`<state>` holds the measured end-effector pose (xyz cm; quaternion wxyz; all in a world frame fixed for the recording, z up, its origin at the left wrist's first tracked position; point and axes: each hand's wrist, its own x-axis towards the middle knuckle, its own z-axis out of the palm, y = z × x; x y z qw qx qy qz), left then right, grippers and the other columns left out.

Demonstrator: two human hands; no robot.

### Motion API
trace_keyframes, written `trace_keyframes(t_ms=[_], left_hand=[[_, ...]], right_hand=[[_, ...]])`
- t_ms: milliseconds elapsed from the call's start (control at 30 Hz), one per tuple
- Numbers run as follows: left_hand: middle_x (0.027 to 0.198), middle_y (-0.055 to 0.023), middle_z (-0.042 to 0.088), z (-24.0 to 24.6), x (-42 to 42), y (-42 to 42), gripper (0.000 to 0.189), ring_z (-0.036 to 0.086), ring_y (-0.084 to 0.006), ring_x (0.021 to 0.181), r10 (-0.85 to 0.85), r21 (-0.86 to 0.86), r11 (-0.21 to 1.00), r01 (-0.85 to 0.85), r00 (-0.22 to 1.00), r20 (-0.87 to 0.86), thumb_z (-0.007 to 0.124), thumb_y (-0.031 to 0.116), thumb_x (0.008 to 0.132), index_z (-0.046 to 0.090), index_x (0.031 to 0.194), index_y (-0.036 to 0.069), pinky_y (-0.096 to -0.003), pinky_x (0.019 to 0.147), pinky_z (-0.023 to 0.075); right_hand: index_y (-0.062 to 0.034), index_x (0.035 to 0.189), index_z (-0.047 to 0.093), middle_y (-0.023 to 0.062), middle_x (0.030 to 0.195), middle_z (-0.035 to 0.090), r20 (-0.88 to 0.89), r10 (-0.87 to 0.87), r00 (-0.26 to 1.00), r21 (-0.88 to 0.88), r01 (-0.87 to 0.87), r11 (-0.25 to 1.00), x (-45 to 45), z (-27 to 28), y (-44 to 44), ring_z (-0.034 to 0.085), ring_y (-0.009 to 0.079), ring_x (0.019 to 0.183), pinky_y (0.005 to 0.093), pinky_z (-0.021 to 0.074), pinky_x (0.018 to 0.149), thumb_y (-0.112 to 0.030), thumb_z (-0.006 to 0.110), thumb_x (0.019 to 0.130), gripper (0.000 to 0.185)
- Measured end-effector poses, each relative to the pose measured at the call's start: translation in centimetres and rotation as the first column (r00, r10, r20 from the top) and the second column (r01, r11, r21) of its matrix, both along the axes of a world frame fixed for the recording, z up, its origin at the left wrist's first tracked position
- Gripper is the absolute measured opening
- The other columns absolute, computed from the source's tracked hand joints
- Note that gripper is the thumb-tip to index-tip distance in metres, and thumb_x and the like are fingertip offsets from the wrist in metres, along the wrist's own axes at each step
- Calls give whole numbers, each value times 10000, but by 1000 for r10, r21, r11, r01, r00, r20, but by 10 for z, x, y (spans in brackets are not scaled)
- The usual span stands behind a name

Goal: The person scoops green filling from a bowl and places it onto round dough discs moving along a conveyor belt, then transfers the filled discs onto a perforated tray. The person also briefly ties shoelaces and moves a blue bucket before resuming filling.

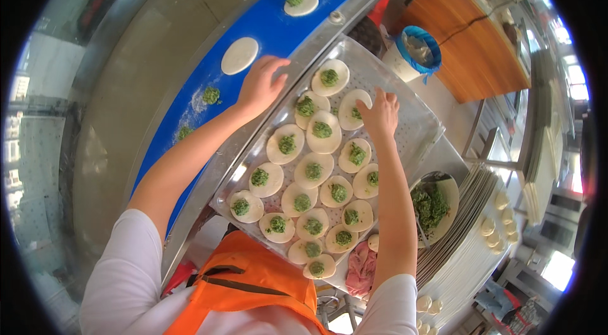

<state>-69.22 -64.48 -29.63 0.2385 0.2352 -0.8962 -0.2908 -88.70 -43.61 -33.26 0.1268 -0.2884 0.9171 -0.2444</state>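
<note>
My left hand [262, 85] hovers at the near edge of a blue conveyor belt [280, 33], fingers apart and holding nothing. Just beyond it lies a plain flat dough round [240, 55]. My right hand [384, 112] is over a perforated metal tray [413, 121], thumb and fingers spread at the right edge of a dough round [350, 104] topped with chopped green filling. Whether the thumb touches that round is unclear. Several more filled rounds [313, 171] cover the tray, some overlapping. Two mounds of filling [211, 95] sit directly on the floured belt near my left forearm.
Two dough rounds with filling [301, 4] lie farther up the belt. Right of my forearm stands a bowl of green filling [430, 207], near a pink cloth [362, 268]. Stacked boards [451, 240] bear dough pieces [488, 226]. A blue-lined bucket [399, 64] stands beyond the tray.
</note>
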Motion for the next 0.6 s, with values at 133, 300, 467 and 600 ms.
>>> trace_keyframes(t_ms=[133,300,467,600], left_hand=[[984,-102,620,20,60,-4,214,614,-210,843,20,151,989,-10,998,-65,603,21,842,613,1054,48,-306,695,510],[948,-80,620,28,117,17,175,622,-192,854,-48,295,953,62,997,-56,602,25,855,619,1025,61,-321,707,530],[955,-67,626,40,162,10,135,624,-202,855,-7,389,921,31,998,-63,615,70,875,629,1010,67,-308,718,517],[940,-67,665,40,194,-22,117,638,-163,849,99,467,882,-59,993,-60,599,77,892,634,1001,51,-290,761,494]], right_hand=[[-89,1088,625,133,995,609,-128,29,991,-144,-47,988,17,37,-44,593,314,931,386,482,829,-339,684,795,390],[-85,1030,645,130,877,689,32,48,998,-209,-40,977,52,65,-167,654,315,866,408,501,752,-551,638,777,531],[-48,1138,579,175,1013,672,34,-21,999,-4,21,1000,99,59,-277,644,340,963,427,504,823,-565,600,790,623],[-107,1072,653,129,1020,677,26,127,992,38,-128,991,118,35,-285,645,313,959,391,512,807,-328,653,716,420]])
